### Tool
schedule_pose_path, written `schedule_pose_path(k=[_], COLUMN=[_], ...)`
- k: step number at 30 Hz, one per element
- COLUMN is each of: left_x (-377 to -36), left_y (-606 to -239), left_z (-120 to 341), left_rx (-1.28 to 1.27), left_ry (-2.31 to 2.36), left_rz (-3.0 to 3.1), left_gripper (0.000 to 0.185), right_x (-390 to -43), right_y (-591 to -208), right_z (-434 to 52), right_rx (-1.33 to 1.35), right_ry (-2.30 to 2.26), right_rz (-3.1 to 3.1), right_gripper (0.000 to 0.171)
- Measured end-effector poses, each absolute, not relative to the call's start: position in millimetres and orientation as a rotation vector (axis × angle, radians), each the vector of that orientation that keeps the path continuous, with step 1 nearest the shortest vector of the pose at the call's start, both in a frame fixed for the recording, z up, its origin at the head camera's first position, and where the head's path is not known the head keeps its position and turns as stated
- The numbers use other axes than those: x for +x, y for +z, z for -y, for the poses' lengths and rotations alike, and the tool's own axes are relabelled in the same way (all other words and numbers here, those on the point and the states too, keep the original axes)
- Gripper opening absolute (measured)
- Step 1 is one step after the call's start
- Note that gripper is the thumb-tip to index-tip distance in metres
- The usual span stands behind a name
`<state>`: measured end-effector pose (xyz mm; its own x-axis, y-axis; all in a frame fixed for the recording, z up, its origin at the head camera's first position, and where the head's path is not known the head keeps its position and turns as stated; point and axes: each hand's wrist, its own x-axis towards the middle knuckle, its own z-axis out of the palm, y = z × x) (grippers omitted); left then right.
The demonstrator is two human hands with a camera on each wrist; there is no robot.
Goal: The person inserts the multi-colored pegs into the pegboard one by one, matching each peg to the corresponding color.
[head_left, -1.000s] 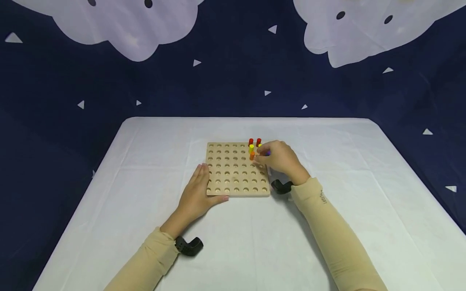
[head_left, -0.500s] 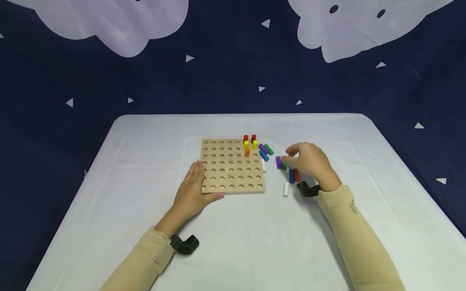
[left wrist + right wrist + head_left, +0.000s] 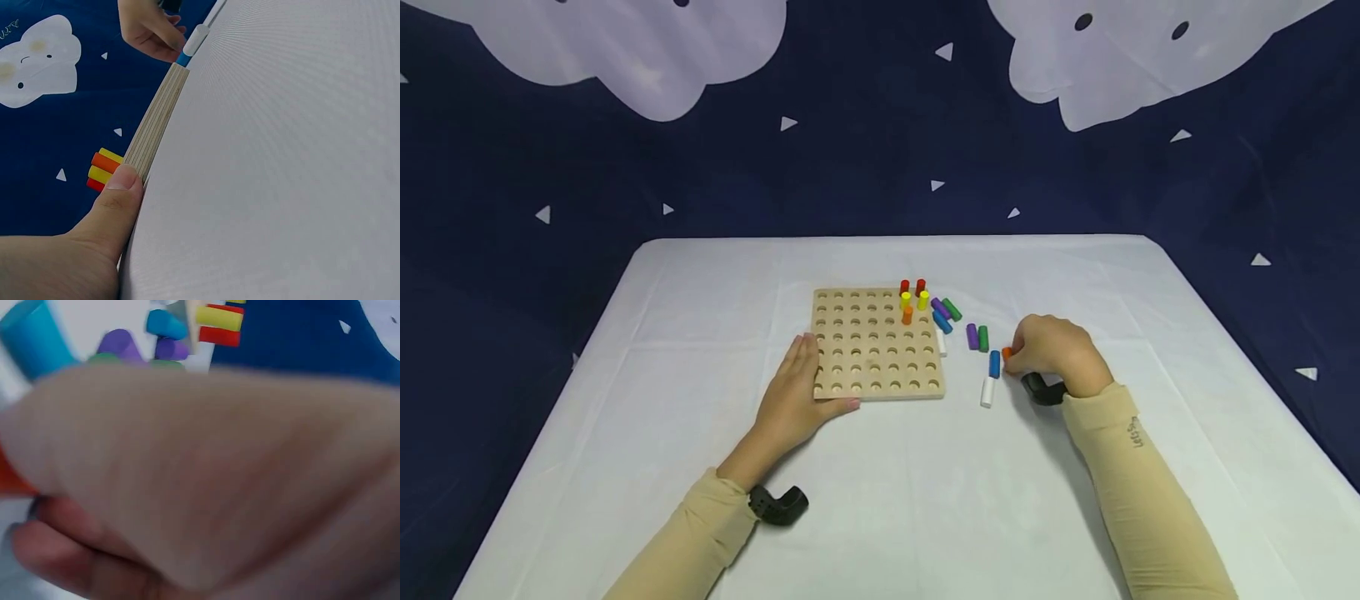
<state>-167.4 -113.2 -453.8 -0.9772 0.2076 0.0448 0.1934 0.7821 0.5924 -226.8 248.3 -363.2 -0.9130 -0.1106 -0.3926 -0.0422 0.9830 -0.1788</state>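
A square wooden pegboard [image 3: 877,395] with rows of round holes lies on the white table. Along its left side rest the straight fingers of my left hand [image 3: 793,404], while the thumb [image 3: 122,187] presses the front edge. Two red pegs, two yellow pegs and one orange peg [image 3: 907,316] stand upright in its back right corner. Out to the right, my right hand [image 3: 1060,352] pinches another orange peg [image 3: 1007,353] down at the table. In the right wrist view the hand hides most of that peg.
Beside the right hand lie a blue peg [image 3: 995,364], a white peg [image 3: 987,392], a purple peg [image 3: 972,337] and a green peg [image 3: 983,338]. Nearer the board's right edge are another blue peg [image 3: 942,322], purple, green and white ones. Dark cloth [image 3: 865,167] hangs behind the table.
My right hand has moved from the board's back right corner out to the loose pegs and now holds the orange one. The left hand stays at the board.
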Motion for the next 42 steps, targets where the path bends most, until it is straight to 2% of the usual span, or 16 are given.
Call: schedule_pose_path(k=[13, 21, 42], left_x=[-167.9, -168.5, -164.5], left_y=[-454.4, -451.2, -451.9], left_z=[110.9, 111.1, 113.7], left_rx=[0.328, 0.343, 0.321], left_ry=[0.954, 0.95, 0.955], left_rz=[-2.933, -2.949, -2.942], left_gripper=[0.126, 0.126, 0.124], right_x=[-231.1, -234.9, -254.1], right_y=[-370.9, -373.0, -387.7], right_z=[-250.0, -252.1, -206.8], right_rx=[-0.021, -0.061, -0.197], right_ry=[-0.198, -0.293, -1.027], right_rz=[-2.781, -2.908, -2.919], right_gripper=[0.031, 0.033, 0.021])
